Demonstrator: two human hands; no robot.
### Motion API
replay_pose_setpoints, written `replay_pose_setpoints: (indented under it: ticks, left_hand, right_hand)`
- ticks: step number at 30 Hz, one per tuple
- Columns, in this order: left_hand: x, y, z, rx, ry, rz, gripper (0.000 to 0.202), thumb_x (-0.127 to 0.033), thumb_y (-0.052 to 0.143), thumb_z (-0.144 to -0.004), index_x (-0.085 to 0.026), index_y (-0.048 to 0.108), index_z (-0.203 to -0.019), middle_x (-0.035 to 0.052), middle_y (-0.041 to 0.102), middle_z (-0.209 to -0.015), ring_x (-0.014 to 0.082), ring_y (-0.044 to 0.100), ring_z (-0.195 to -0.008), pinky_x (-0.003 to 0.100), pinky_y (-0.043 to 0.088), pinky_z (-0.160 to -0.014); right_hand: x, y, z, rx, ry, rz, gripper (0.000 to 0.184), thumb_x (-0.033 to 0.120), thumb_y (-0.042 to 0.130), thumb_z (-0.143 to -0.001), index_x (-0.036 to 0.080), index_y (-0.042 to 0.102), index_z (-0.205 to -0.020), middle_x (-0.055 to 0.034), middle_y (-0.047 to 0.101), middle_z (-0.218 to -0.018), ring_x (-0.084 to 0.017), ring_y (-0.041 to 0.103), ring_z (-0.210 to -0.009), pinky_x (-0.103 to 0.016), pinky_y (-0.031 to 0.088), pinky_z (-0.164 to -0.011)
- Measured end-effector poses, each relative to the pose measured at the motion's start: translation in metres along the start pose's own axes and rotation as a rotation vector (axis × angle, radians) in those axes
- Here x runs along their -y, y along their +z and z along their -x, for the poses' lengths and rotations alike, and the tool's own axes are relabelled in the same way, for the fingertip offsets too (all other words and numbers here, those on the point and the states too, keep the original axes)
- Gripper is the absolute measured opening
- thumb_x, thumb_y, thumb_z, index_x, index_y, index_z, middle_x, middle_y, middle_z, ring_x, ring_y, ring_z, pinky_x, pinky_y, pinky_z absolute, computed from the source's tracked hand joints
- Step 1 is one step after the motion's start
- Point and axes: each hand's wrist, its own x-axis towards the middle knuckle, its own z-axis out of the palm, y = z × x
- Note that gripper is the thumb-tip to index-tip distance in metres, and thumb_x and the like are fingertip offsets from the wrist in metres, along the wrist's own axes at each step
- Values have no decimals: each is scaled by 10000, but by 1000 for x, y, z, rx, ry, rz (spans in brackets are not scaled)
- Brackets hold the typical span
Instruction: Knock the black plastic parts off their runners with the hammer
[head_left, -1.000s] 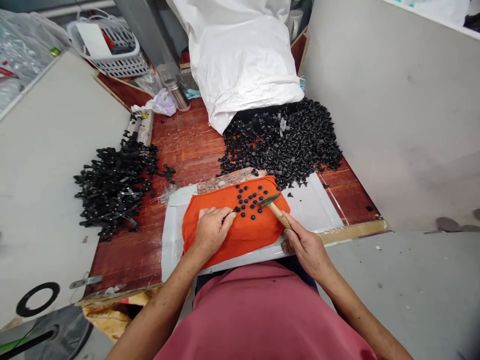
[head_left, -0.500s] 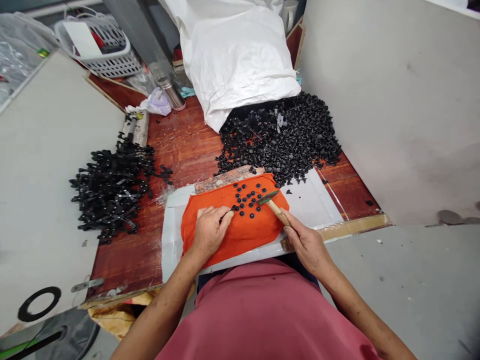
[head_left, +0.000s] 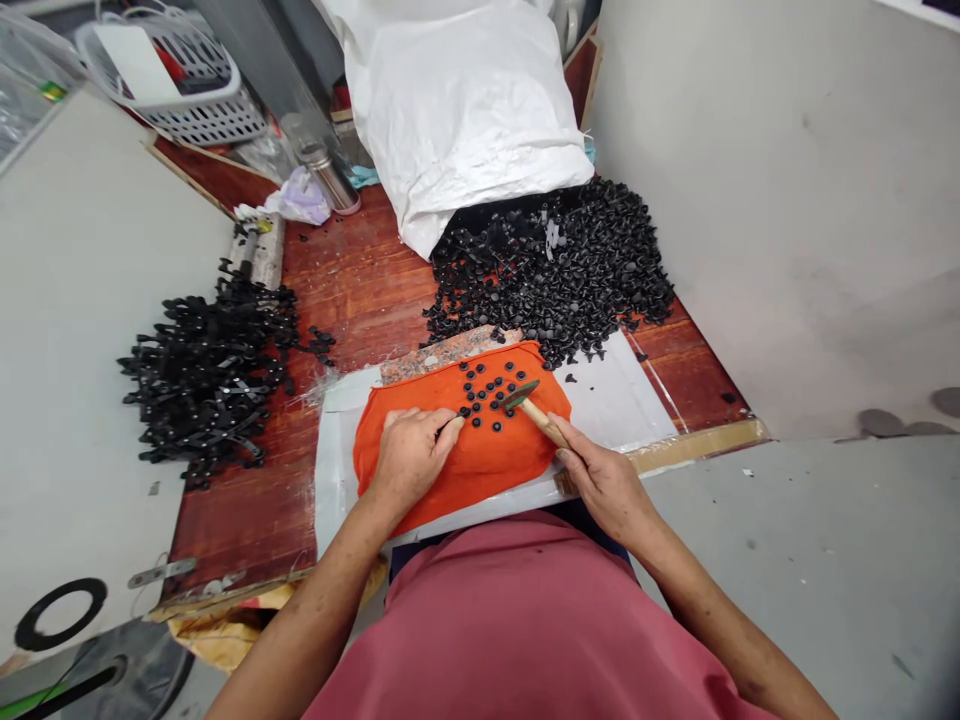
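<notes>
My left hand [head_left: 414,450] rests on an orange cloth [head_left: 450,480], thumb and forefinger pinched together at a small black plastic piece [head_left: 464,411]. In my right hand [head_left: 600,468] is a small hammer [head_left: 546,424], gripped by its light wooden handle. Its narrow greenish head lies low over the cloth, beside several round black pieces [head_left: 490,388] spread there; whether it touches them I cannot tell. The cloth lies on a white sheet [head_left: 637,390], and a speckled stone slab [head_left: 442,353] shows along its far edge.
A large heap of black plastic pieces [head_left: 585,270] spills from a white sack [head_left: 472,110] at the back. To the left is a pile of black clip-like parts [head_left: 202,380]. A metal flask [head_left: 330,178] and a plastic basket [head_left: 217,118] stand at the back left of the wooden table [head_left: 352,270].
The whole view has shifted slightly. The hammer head has moved a little left over the black pieces. My left hand keeps its pinch at nearly the same spot.
</notes>
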Motion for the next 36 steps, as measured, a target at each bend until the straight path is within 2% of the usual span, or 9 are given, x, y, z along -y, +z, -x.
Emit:
replay_pose_setpoints:
  ticks: [6, 10, 17, 24, 29, 32, 36]
  left_hand:
    - [3, 0, -3, 26, -47, 161, 389, -408, 418, -1017, -226, 645, -758, 17, 673, -695, 200, 637, -745, 323, 370, -786]
    - [5, 4, -1, 7, -42, 176, 385, -411, 413, -1015, -225, 657, -783, 23, 682, -717, 202, 635, -763, 326, 373, -799]
    - [6, 6, 1, -14, -16, 187, 350, -397, 423, -1029, -229, 679, -859, 31, 738, -816, 209, 645, -805, 336, 365, -806]
    - [6, 10, 2, -28, 16, 55, 355, -393, 441, -1035, -239, 686, -830, 40, 727, -783, 222, 631, -792, 342, 349, -785]
    - [6, 9, 0, -27, 47, -31, 360, -373, 445, -1037, -233, 692, -816, 56, 743, -799, 227, 624, -775, 348, 341, -765]
    - [6, 9, 0, -1, 56, -59, 352, -370, 454, -1035, -228, 717, -850, 66, 759, -830, 238, 634, -799, 356, 346, -766]
    - [5, 10, 1, -19, 66, -84, 344, -394, 472, -1033, -227, 745, -905, 72, 762, -826, 251, 642, -825, 373, 348, -791]
  right_hand:
    - [15, -8, -8, 54, -67, 137, 499, 310, 413, -1071, 317, 454, -1569, -43, 773, -1209, -242, 768, -958, -361, 604, -836]
    - [10, -4, -11, 46, -28, 104, 497, 316, 412, -1073, 316, 456, -1568, -39, 755, -1262, -246, 763, -1011, -365, 603, -874]
    - [3, 1, -10, 53, -17, 22, 490, 297, 427, -1075, 355, 455, -1562, -4, 609, -1479, -247, 665, -1252, -438, 530, -1080]
    - [4, 1, -10, 30, -18, 27, 503, 285, 432, -1071, 357, 436, -1570, 14, 614, -1470, -228, 691, -1212, -408, 566, -1033]
    - [6, 1, -12, 51, -33, 49, 485, 295, 423, -1077, 337, 460, -1559, -15, 643, -1444, -236, 696, -1199, -410, 562, -1029]
    - [15, -6, -14, 63, -76, 106, 492, 290, 411, -1078, 309, 447, -1568, -44, 715, -1340, -242, 734, -1098, -398, 591, -944]
    - [36, -17, -17, 18, -205, 169, 518, 290, 401, -1084, 312, 386, -1601, -50, 760, -1194, -229, 743, -971, -371, 591, -875]
